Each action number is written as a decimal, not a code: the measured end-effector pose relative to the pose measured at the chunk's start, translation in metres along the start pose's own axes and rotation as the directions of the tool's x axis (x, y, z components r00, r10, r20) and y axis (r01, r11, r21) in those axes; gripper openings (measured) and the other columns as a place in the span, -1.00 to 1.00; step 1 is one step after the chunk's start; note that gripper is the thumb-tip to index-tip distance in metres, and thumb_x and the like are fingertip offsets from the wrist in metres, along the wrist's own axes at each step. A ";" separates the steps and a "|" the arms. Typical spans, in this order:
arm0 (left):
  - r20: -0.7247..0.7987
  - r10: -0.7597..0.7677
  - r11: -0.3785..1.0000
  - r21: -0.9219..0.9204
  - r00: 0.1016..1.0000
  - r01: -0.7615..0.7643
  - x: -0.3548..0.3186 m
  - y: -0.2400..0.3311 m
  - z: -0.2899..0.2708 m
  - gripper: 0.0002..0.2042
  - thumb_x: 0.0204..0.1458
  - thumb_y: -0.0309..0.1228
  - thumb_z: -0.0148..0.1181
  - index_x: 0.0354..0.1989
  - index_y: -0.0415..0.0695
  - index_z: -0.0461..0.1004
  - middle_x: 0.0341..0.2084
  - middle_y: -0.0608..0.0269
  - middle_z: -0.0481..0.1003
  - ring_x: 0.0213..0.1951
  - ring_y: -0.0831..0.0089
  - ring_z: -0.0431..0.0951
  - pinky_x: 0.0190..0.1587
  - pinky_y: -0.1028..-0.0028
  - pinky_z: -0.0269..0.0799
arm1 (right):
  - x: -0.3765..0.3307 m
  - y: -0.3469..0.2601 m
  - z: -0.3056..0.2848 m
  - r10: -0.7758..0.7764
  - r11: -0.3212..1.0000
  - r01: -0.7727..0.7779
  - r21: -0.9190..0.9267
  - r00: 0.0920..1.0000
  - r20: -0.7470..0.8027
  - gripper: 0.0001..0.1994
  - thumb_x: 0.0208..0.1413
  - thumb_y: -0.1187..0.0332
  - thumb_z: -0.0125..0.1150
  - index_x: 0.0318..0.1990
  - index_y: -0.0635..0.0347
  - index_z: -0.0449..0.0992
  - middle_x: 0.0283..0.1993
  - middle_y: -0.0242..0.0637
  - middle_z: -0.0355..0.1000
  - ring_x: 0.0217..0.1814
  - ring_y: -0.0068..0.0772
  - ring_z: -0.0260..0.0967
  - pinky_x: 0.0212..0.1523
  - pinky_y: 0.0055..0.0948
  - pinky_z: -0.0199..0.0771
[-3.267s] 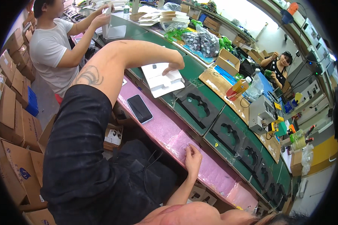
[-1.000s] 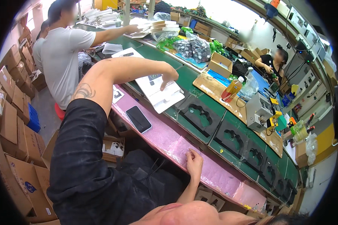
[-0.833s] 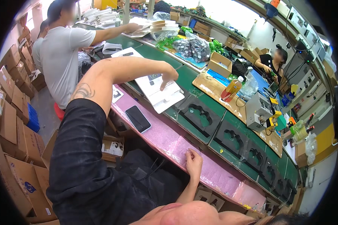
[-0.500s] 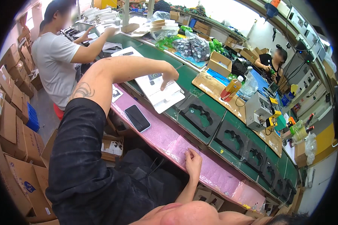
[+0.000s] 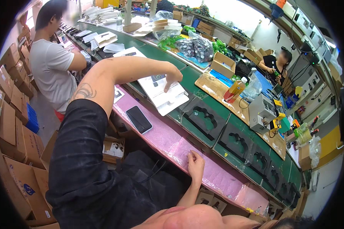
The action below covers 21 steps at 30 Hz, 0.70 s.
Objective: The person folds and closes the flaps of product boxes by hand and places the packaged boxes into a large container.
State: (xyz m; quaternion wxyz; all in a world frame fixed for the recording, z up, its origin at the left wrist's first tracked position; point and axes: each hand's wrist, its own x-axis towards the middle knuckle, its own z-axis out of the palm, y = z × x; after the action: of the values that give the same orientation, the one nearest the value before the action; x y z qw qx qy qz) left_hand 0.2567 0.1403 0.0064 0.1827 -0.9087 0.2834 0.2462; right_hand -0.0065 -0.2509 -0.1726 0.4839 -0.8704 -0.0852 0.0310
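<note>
— White tray: where does it lie in your head view?

— It lies flat on the green conveyor belt, in front of you and toward your left, just beyond the pink foam sheet that covers the near edge of the bench. Your left hand is stretched out over it, fingers pointing down, fingertips pressing on the tray's upper surface. It grips nothing; it only touches.

— And your right hand?

— Your right hand rests on the pink foam sheet near the bench's edge, fingers spread loosely, palm down, holding nothing. It is well apart from the tray.

— What lies about it?

— A black phone lies face up on the pink sheet, between your two hands and nearer the left arm. To the right of the tray a row of black moulded trays runs along the belt. Beyond the belt a yellow bottle stands on a cardboard sheet. To your left a person in a grey shirt works at the same belt, and another person in black sits at the far side. Cardboard boxes are stacked on the floor at your left.
</note>
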 end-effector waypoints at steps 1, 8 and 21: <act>-0.017 0.013 1.000 0.009 1.000 -0.013 0.002 -0.001 0.000 -0.10 -0.33 0.11 0.77 0.09 -0.38 0.63 0.03 -0.14 0.67 0.09 -0.09 0.67 0.12 0.09 0.61 | -0.001 -0.001 -0.001 0.006 1.000 -0.006 -0.002 1.000 0.000 -0.62 0.31 0.27 0.32 0.14 0.35 0.69 -0.21 0.12 0.70 -0.25 -0.11 0.68 -0.12 -0.21 0.63; 0.043 -0.012 0.999 -0.044 0.999 0.014 0.003 -0.004 0.010 -0.02 -0.47 0.09 0.81 0.16 -0.31 0.61 0.05 -0.18 0.67 0.06 -0.10 0.69 0.15 0.05 0.58 | 0.003 0.025 0.011 -0.067 0.998 0.067 -0.006 0.998 -0.015 -0.63 0.31 0.28 0.36 0.14 0.38 0.68 -0.33 -0.06 0.66 -0.33 -0.36 0.58 -0.21 -0.34 0.57; -0.019 -0.052 0.998 -0.043 0.998 0.051 -0.008 0.025 -0.018 -0.06 -0.47 0.03 0.82 0.15 -0.27 0.62 0.03 -0.13 0.68 0.12 -0.07 0.67 0.19 0.11 0.56 | -0.004 0.016 -0.001 -0.031 1.000 0.031 -0.001 0.998 -0.054 -0.64 0.31 0.29 0.36 0.12 0.38 0.69 -0.33 -0.10 0.67 -0.35 -0.40 0.58 -0.23 -0.36 0.57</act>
State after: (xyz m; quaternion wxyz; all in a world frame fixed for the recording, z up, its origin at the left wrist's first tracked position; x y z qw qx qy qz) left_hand 0.2421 0.1154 0.0208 0.1669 -0.9218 0.2563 0.2381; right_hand -0.0081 -0.2607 -0.1862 0.4862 -0.8696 -0.0856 0.0000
